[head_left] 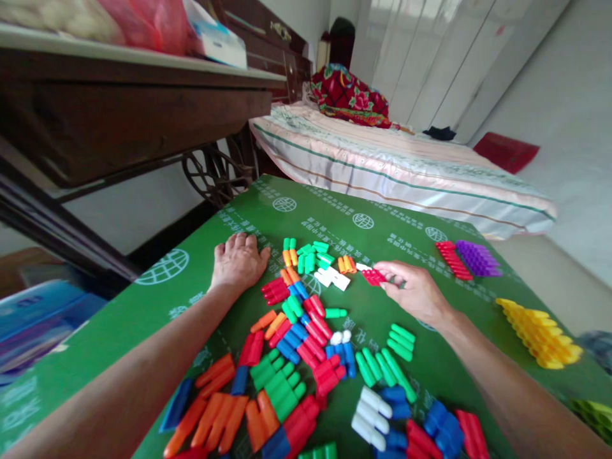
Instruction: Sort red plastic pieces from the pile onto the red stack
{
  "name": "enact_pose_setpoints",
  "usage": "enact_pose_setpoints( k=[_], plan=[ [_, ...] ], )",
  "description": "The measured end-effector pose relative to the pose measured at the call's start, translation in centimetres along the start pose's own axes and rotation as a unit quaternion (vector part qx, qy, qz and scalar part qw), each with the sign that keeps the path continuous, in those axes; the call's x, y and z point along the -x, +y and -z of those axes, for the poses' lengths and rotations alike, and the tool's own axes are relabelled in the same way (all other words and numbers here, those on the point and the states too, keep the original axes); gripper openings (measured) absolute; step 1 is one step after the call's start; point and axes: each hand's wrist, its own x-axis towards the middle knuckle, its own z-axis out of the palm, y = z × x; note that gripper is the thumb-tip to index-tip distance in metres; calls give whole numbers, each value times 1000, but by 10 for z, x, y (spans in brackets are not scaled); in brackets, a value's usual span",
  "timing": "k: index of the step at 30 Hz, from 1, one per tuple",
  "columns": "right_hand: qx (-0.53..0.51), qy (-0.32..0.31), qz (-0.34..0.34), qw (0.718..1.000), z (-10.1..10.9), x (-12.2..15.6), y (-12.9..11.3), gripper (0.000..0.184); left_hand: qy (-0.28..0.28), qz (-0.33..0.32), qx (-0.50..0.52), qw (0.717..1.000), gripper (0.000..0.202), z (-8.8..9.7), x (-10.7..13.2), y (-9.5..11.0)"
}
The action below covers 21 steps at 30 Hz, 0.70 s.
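My left hand [240,260] lies flat on the green tabletop [315,210], fingers stretched forward and holding nothing. Between thumb and fingers, my right hand [415,288] pinches a red bullet-shaped plastic building block [373,276]. Just behind it is a small white block [363,267]. Close by lie an orange block [347,264], a white block piece [333,278] and a cluster of green blocks [313,256]. A loose pile of red, blue, green and orange blocks [287,344] spreads between my forearms, with white blocks [371,417] at the near side.
On the right stand joined purple blocks [478,258], a red row [453,260] and joined yellow blocks [540,335]. Yellow-green blocks [595,417] sit at the near right edge. A dark wooden table [143,121] overhangs the left; a bed [406,166] stands beyond.
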Motion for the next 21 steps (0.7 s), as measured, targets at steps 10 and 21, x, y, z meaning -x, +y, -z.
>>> enact_pose_setpoints(
  k=[10,21],
  plan=[
    [216,6,60,975,20,50,36,22,-18,-10,-4,1000,64,5,-5,-1],
    [312,30,-137,940,-6,28,14,13,-35,2,-22,999,79,1,-17,-10]
  ],
)
